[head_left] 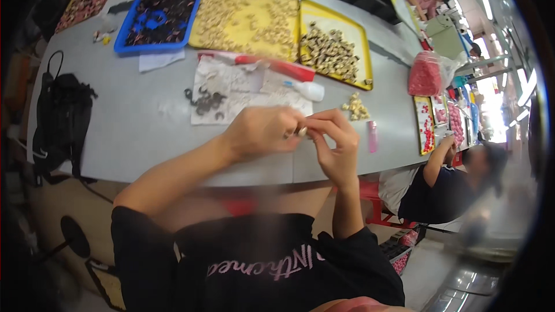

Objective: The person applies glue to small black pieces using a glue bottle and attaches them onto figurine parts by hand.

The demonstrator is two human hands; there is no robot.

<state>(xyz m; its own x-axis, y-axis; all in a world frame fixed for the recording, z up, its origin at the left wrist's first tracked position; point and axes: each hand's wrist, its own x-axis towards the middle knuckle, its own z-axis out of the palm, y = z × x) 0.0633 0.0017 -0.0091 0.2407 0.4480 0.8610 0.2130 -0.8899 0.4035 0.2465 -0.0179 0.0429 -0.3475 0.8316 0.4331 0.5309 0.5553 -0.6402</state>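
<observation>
Grey bench (144, 133) runs across a bright workshop, its far side lined with a blue tray (119, 40) of dark pieces and two yellow trays (300, 26) of pale and dark-edged ones. Near its front edge, the left hand (260, 130) and right hand (336, 144) meet over a small pale piece (302, 131), which sits between their fingertips, just off the lower edge of a paper sheet (202, 118). The left grip is curled, apparently pinching the piece between thumb and forefinger; the right grip also looks pressed together on it, though the exact contact is too small to make out. Handling this well seems to call for a steady left pinch while the right fingertips work with light, even pressure, since such a little part could easily slip or spring away. Keeping both wrists low over the bench should help, well clear of the loose pale pile (355, 108) and pink cylinder (373, 137).
</observation>
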